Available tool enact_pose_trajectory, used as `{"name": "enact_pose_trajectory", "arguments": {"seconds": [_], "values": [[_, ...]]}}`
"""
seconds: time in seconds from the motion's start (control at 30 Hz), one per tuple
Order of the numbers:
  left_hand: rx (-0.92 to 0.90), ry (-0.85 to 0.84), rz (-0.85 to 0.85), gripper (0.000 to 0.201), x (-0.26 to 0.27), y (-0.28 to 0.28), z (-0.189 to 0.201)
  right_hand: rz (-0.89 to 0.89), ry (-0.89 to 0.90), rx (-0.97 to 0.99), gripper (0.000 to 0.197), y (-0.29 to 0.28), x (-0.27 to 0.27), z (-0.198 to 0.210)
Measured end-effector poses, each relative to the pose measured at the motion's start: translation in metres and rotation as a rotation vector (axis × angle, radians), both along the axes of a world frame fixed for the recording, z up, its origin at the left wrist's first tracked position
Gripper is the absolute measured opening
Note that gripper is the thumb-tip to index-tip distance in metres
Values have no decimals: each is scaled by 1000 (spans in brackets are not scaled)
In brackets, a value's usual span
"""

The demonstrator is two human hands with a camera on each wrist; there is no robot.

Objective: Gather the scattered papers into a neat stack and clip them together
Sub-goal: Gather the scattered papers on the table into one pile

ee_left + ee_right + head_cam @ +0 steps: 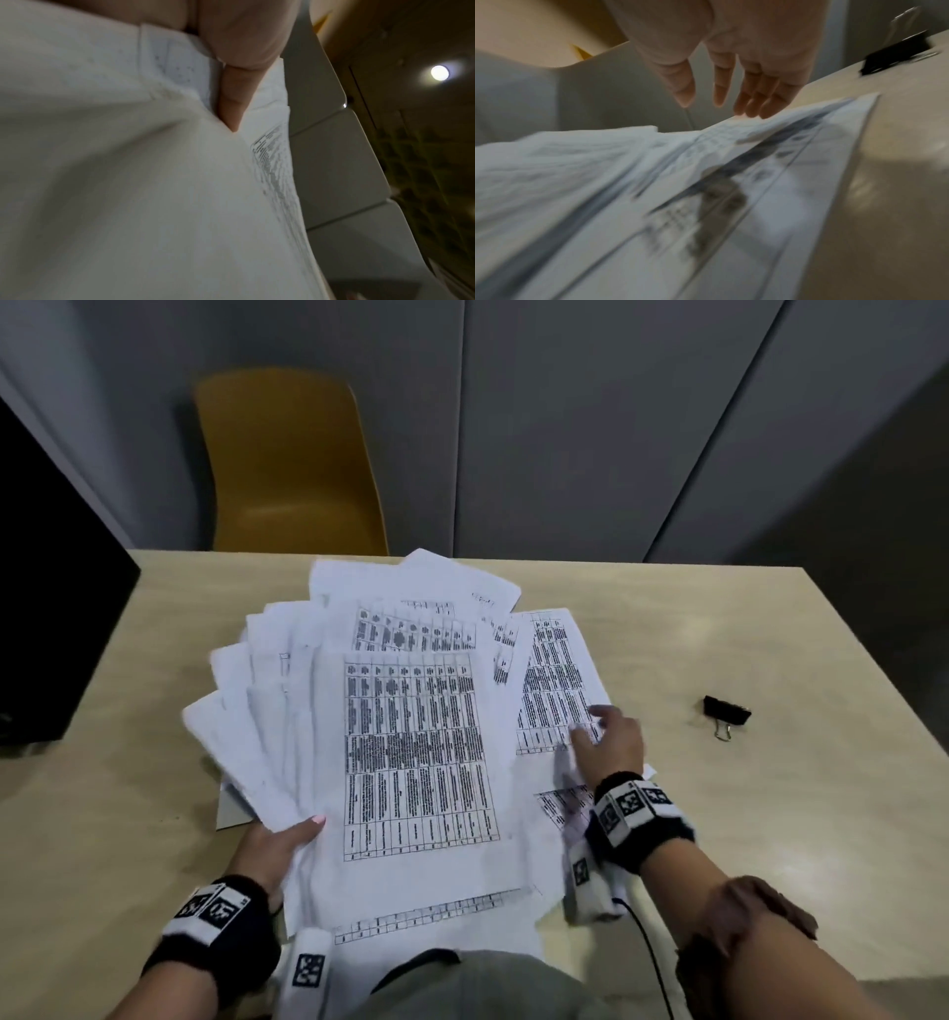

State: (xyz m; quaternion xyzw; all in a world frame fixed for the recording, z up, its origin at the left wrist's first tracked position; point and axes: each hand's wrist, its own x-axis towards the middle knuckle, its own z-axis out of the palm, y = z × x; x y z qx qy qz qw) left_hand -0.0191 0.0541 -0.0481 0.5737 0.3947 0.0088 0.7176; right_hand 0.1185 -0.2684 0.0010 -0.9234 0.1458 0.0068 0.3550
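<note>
Left hand [277, 845] was gripping a fanned bunch of white printed papers [411, 742] mid beige wooden table [770, 660]. Right hand [611, 742], fingers straight, touched a sheet; black metal binder clip [725, 711] lay right of the papers.

A pale wood-grain worktop [770, 618] filled the lower frame — printed papers [416, 737] lay fanned across its centre, and a black binder clip [725, 711] sat at right, well apart.
</note>
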Motion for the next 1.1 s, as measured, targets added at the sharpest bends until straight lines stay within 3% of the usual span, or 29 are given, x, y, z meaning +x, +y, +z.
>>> {"name": "enact_pose_trajectory", "arguments": {"seconds": [0.1,0.2,0.3,0.37,0.6,0.7,0.87,0.97,1.1], "values": [[-65,38,79,36,-1,6,-4,-108,79,-119,58,-24,12,2],[-151,22,102,23,-2,9,-4,-28,238,-240,85,-28,9,3],[-178,-1,88,12,-1,7,0,56,291,-407,95,-18,-3,1],[-177,-4,84,12,-1,6,0,62,314,-365,95,-13,-7,0],[-150,42,75,25,-2,8,-3,180,463,-110,52,-24,-14,6],[-151,68,61,38,-2,6,1,101,418,68,44,-25,-13,7],[-84,80,42,36,1,4,4,162,484,308,34,-10,-26,1],[-43,73,23,33,2,1,6,130,414,373,33,-10,-32,-2],[-4,64,23,28,5,-5,9,-17,204,270,22,-21,-40,8]]}}
